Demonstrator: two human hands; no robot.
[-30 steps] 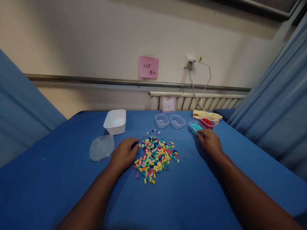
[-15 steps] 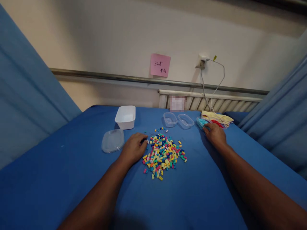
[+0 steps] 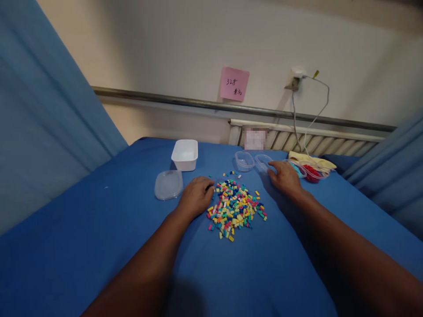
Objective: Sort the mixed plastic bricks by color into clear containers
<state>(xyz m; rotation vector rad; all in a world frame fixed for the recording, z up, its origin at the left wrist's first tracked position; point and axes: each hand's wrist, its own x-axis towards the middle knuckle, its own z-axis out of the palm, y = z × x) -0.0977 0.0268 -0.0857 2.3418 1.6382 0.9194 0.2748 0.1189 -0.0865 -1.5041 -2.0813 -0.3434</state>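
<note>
Our left hand (image 3: 196,196) rests at the left edge of the loose heap of small multicoloured plastic bricks (image 3: 234,206), its grip loosely curled; our right hand (image 3: 287,177) is far right, beside a clear plastic tub (image 3: 260,165), grip slightly parted. We cannot tell whether either holds anything.

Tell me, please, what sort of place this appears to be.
It is probably a curtained-off indoor work spot: blue curtains hang at both sides, a ribbed radiator stands against the wall, and small toy bricks lie heaped on a blue-covered table.
</note>
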